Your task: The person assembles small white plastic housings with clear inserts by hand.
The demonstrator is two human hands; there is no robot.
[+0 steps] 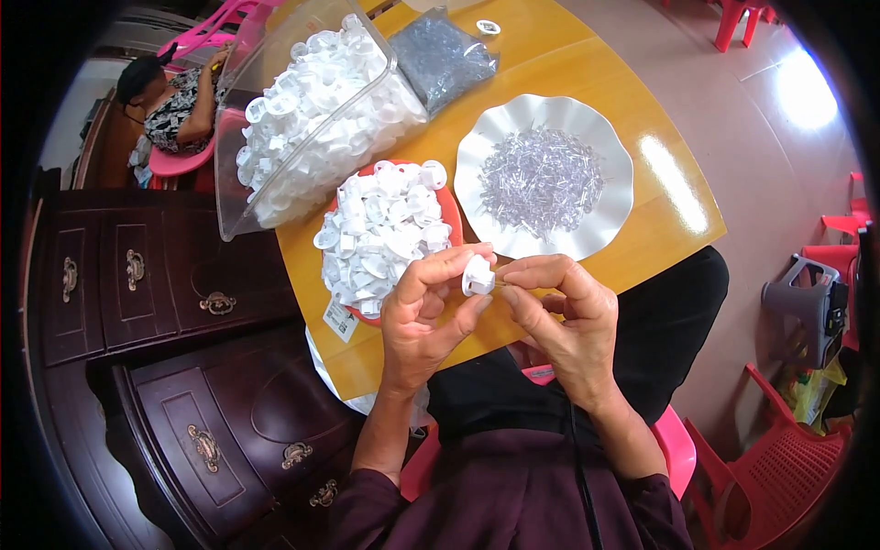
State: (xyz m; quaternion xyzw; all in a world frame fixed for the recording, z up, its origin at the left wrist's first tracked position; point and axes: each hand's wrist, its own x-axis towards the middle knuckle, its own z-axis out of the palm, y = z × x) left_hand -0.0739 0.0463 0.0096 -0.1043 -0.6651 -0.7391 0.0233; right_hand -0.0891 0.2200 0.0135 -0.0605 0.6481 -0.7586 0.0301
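Note:
My left hand (426, 316) pinches a small white plastic cap (477, 275) between thumb and fingers. My right hand (564, 316) meets it from the right, its fingertips touching the cap and holding something thin that is too small to make out. Both hands hover over the near edge of a yellow wooden table (642, 156). Just beyond the left hand sits a red bowl (451, 213) heaped with white caps. A white scalloped plate (477, 151) holding several tiny clear plastic pieces lies beyond the right hand.
A clear plastic bin (247, 119) full of white caps stands at the table's far left, beside a clear bag (440, 55) of grey pieces. Dark wooden drawers (183, 367) stand to my left. Red plastic chairs (779, 467) are on the right. Another person (170, 101) sits at far left.

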